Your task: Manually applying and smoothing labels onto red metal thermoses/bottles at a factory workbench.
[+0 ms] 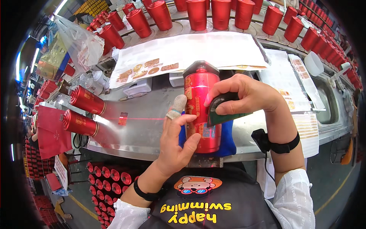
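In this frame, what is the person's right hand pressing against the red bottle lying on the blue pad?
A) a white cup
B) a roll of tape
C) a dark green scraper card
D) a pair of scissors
C: the right hand pinches a dark green scraper card against the side of the red bottle, which the left hand steadies.

Worktop (152, 126): bare steel strip left of red bottle (201, 110), open for passage up to two red canisters lying on side (82, 110) at left edge.
Both hands close on bottle: left hand (176, 141) on its left flank, right hand (248, 95) with dark green card (221, 114) on right flank.
White label sheet (190, 51) covers worktop behind bottle.
Row of upright red canisters (221, 13) walls off far side.
Right: more label sheets (286, 87), white cup (313, 63), sink recess (324, 103).
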{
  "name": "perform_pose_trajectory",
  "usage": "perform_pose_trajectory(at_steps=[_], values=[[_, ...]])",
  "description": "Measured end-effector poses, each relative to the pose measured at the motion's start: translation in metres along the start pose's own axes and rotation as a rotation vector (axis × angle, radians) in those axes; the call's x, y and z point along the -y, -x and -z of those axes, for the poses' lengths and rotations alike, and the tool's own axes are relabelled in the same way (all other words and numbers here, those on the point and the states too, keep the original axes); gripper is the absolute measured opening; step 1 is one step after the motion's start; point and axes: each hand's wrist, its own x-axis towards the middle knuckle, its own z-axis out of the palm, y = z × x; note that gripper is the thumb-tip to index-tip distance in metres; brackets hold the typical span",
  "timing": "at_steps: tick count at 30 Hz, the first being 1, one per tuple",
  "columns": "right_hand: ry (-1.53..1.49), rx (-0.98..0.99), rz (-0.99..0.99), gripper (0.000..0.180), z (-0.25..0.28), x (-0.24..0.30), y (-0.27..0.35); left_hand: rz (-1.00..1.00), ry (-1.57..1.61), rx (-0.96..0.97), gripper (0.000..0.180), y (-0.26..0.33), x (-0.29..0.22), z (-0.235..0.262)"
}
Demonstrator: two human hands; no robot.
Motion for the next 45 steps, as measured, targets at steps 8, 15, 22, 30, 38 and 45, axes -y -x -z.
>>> perform_pose_trajectory(at_steps=[8, 15, 22, 30, 38, 45], values=[[0.169, -0.078, -0.040, 0.023, 0.006, -0.006, 0.007, -0.119, -0.065, -0.019, 0.026, -0.010, -0.005, 0.001], [0.057, -0.014, 0.001, 0.020, 0.000, -0.003, -0.004, -0.126, -0.055, -0.050, 0.026, -0.010, -0.003, -0.002], [0.000, 0.012, 0.132, 0.021, 0.000, -0.002, 0.000, -0.172, -0.113, -0.046, 0.025, -0.019, -0.010, -0.003], [0.187, -0.389, 0.140, 0.024, -0.027, -0.005, 0.037, -0.269, -0.370, -0.028, 0.007, -0.030, -0.025, -0.001], [0.160, -0.635, 0.031, 0.010, -0.098, -0.009, 0.057, -0.232, -0.235, 0.091, 0.011, -0.037, -0.040, -0.005], [0.180, -0.715, 0.030, 0.022, -0.105, -0.024, 0.053, -0.106, -0.077, 0.069, 0.016, -0.021, -0.026, 0.008]])
